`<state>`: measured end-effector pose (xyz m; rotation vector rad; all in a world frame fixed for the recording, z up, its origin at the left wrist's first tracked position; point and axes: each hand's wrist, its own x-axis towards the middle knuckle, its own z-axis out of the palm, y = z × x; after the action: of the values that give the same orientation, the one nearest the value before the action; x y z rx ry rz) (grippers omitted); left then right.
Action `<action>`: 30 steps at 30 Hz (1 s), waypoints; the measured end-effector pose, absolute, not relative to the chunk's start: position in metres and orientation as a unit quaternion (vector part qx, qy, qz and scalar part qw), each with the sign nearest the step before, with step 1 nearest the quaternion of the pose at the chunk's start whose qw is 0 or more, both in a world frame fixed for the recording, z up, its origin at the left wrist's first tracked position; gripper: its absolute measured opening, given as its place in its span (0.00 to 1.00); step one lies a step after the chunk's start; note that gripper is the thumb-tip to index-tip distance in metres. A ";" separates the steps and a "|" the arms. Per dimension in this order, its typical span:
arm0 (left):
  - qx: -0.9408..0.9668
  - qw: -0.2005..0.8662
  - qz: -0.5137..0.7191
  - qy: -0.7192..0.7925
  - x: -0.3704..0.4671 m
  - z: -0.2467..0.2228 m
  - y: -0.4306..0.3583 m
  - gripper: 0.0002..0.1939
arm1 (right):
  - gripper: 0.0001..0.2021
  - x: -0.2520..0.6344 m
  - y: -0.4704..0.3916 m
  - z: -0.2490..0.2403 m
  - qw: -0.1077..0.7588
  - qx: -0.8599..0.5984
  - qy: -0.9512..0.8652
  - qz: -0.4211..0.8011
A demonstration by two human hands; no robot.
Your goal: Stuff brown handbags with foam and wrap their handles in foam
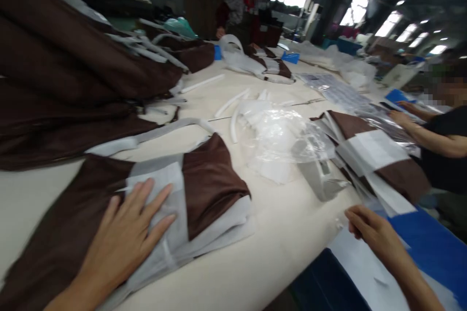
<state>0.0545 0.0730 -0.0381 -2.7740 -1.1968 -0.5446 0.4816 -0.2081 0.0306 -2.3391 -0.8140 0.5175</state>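
I see the left hand (134, 226) spread on a brown bag (213, 180). I can't tell whether the curled right hand (370, 228) holds anything.

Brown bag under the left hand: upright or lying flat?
Lying flat: the bag rests broad side up on the table, left hand spread over its white wrap.

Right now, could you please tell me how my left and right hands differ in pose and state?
The left hand is spread open, while the right hand is curled. The left lies on the white paper across a brown bag; the right is over white sheets, and blur hides whether it pinches anything. Both hands are bare.
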 end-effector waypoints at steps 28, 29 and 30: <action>-0.893 -0.036 -0.194 -0.404 0.052 -0.046 0.055 0.34 | 0.04 0.229 0.221 0.072 -0.323 -0.377 -0.794 0.352; -0.893 -0.039 -0.192 -0.405 0.052 -0.046 0.056 0.34 | 0.03 0.227 0.224 0.069 -0.332 -0.378 -0.792 0.345; -0.893 -0.040 -0.190 -0.406 0.052 -0.046 0.056 0.34 | 0.02 0.227 0.227 0.067 -0.345 -0.385 -0.791 0.329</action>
<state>0.0518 0.0556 -0.0459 -2.8803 -1.3083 -0.6141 0.2268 0.2272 0.0675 -1.5763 -3.2402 1.3465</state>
